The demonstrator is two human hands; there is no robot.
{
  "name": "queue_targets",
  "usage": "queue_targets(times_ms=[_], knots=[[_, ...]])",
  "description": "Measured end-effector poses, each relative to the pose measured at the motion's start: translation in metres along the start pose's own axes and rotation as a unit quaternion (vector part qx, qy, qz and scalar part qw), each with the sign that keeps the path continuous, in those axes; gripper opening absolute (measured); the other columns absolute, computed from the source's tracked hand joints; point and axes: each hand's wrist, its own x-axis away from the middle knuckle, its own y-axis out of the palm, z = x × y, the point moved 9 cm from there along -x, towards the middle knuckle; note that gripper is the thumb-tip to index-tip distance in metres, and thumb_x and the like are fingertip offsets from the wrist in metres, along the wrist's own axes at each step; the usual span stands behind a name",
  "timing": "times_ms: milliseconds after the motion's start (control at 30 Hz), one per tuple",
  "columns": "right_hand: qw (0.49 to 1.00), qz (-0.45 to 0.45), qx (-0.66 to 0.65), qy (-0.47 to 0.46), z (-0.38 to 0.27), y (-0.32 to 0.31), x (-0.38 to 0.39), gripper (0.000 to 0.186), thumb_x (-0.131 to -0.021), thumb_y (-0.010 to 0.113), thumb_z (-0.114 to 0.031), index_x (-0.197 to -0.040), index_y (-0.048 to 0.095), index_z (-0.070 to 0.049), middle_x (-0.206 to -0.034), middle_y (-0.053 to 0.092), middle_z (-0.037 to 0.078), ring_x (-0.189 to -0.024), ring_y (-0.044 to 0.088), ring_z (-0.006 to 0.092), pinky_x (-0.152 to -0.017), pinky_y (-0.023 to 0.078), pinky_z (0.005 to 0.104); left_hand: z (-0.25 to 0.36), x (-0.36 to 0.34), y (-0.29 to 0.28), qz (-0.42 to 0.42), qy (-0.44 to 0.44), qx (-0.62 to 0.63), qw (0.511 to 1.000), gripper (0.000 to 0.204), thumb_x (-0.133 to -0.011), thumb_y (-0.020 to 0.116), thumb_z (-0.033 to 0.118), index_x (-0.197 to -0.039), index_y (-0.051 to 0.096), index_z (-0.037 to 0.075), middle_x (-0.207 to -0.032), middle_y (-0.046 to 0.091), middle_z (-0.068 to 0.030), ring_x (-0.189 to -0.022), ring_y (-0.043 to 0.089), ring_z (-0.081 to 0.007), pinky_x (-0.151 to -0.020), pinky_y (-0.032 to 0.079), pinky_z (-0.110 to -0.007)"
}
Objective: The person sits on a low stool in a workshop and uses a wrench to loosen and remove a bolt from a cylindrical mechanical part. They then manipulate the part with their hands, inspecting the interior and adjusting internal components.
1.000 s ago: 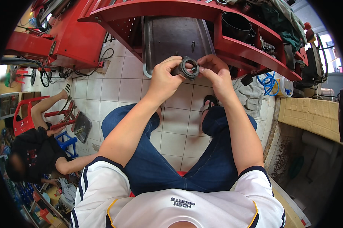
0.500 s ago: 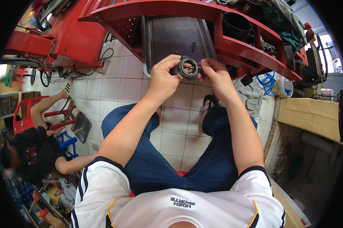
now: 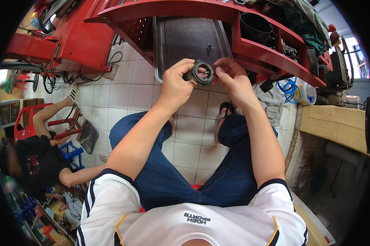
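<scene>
- Dark metal forms the ring-shaped part (image 3: 196, 74) raised before a seated person, between the two hands and just over the near end of a metal tray (image 3: 178, 39).
- The left hand (image 3: 177, 78) grips the part from its left side, the fingers curled closely around it, its round opening turned toward the right.
- The right hand (image 3: 233, 78) is at the opening's right edge, thumb and forefinger drawn close together; whether they pinch a small piece cannot be told.
- A small bolt-like piece (image 3: 208, 50) lies in the tray, beyond the hands.
- A red metal surface (image 3: 168, 11) spans the top of the scene, a black bucket (image 3: 255, 29) in its right-hand compartment.
- On the right, a coiled blue hose (image 3: 290, 90) hangs beside a pale tub (image 3: 307, 92), near grey cloth (image 3: 270, 105) on the tiled floor (image 3: 189, 133).
- To the left, a co-worker in black (image 3: 45, 166) sits near a blue stool (image 3: 73, 156).
</scene>
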Motion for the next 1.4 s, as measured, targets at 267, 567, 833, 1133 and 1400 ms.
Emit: queue_targets(times_ms=[267,567,833,1133,1400], knots=[[0.997,0.023,-0.052,0.058,-0.002,0.006,0.003,0.032,-0.098,0.068,-0.015,-0.126,0.059,-0.003,-0.115,0.062,0.007,-0.109,0.061,0.0167,-0.093,0.055,0.0329,0.001,0.001,0.001,-0.005,-0.004,-0.01,1.0,0.012,-0.086,0.079,0.005,-0.096,0.075,-0.001,-0.103,0.071,-0.0048,-0.094,0.066,-0.014,-0.084,0.052,-0.028],[0.998,0.045,-0.032,0.001,-0.013,0.006,0.005,0.032,-0.1,0.065,-0.019,-0.128,0.059,-0.004,-0.11,0.061,0.005,-0.102,0.06,0.0123,-0.084,0.054,0.0295,0.0,0.001,0.0,-0.002,0.003,-0.006,1.0,0.013,-0.086,0.08,0.005,-0.096,0.075,-0.001,-0.103,0.071,-0.0047,-0.095,0.066,-0.0138,-0.083,0.052,-0.027],[0.997,0.015,0.05,-0.061,-0.02,0.009,0.006,0.033,-0.103,0.063,-0.028,-0.127,0.061,-0.005,-0.108,0.061,0.003,-0.096,0.059,0.0112,-0.081,0.051,0.0283,0.001,0.001,0.0,-0.003,0.004,-0.006,1.0,0.012,-0.085,0.079,0.002,-0.096,0.074,-0.001,-0.103,0.071,-0.0043,-0.095,0.066,-0.014,-0.085,0.051,-0.027],[0.999,-0.011,-0.009,0.036,0.003,0.007,0.001,0.031,-0.099,0.065,-0.017,-0.128,0.06,-0.006,-0.108,0.062,0.003,-0.099,0.058,0.0111,-0.081,0.051,0.0287,0.0,0.003,0.006,-0.021,-0.014,0.006,1.0,0.012,-0.085,0.078,0.002,-0.096,0.074,-0.001,-0.105,0.071,-0.0047,-0.096,0.066,-0.014,-0.085,0.052,-0.027],[1.0,-0.009,-0.019,-0.014,-0.018,0.018,0.008,0.03,-0.1,0.063,-0.02,-0.127,0.06,-0.005,-0.102,0.064,0.001,-0.093,0.059,0.0103,-0.08,0.05,0.028,0.001,0.001,0.002,-0.011,0.009,0.004,1.0,0.013,-0.087,0.079,0.005,-0.096,0.074,-0.001,-0.105,0.071,-0.0045,-0.096,0.066,-0.0136,-0.083,0.052,-0.027]])
